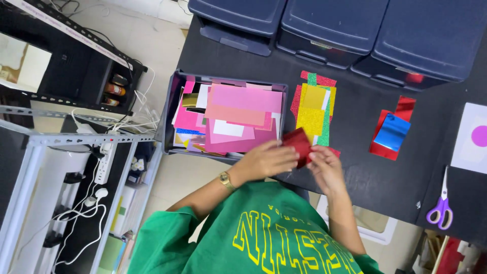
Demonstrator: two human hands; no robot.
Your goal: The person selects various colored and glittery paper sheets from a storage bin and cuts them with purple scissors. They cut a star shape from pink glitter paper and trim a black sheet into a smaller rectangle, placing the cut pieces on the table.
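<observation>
Both my hands hold a small red foil sheet [298, 143] just above the near edge of the black table [355, 177]. My left hand [266, 160], with a gold watch on its wrist, grips the sheet's left side. My right hand [324, 165] pinches its right side. Just behind the sheet lies a pile of glitter sheets [312, 109] in yellow, red and green. To the left stands a grey tray [172, 101] filled with pink and other coloured paper [238, 119].
Red and blue foil sheets [391, 133] lie at the right, beside a white sheet with a purple circle [473, 137] and purple-handled scissors [441, 205]. Three dark blue drawer units [329, 25] line the table's far side. Metal shelving and cables [101, 152] stand on the left.
</observation>
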